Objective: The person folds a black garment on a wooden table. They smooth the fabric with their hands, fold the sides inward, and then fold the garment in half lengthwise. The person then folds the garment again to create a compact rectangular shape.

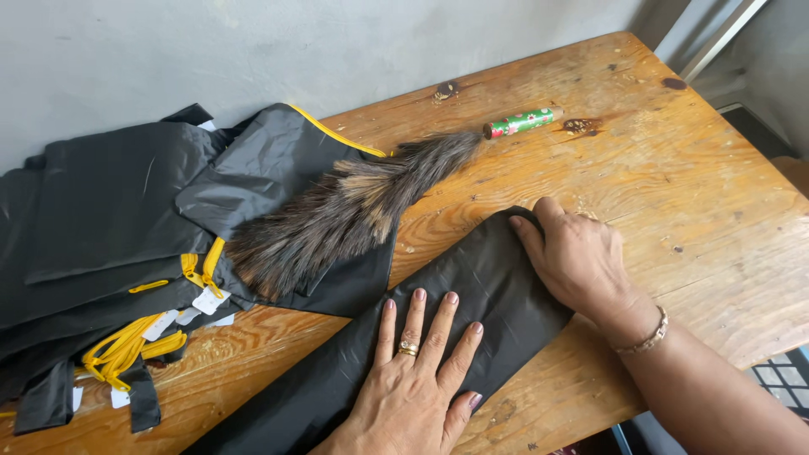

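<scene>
Left hand: I see my left hand [417, 371] lying flat, palm down, fingers spread, pressing on the black fabric strip [472, 286] near the near edge of the wooden table [674, 194]. It grips nothing; there is a ring on one finger.
Right hand: my right hand [577, 257] rests on the far end of the same strip, fingers curled down over the cloth's end. I cannot tell whether they pinch the cloth or only press it. A bracelet sits at the wrist.
Black fabric strip: long, folded and narrow, it lies flat on the table, running diagonally from the near edge up toward the middle of the table. Both hands touch it, the left just beside the right.
Feather duster: a feather duster [354, 206] lies beyond the strip, untouched, its dark brown plume resting on the black pile and its green and red patterned handle [522, 122] pointing toward the far right corner.
Black pile: a pile of black cloth pieces [109, 211] with yellow trim covers the left end of the table, against the wall side.
Yellow cords: yellow cords [126, 345] and small white tags [209, 299] lie at the pile's near side.
Wall: a grey wall [253, 50] runs along the far edge.
</scene>
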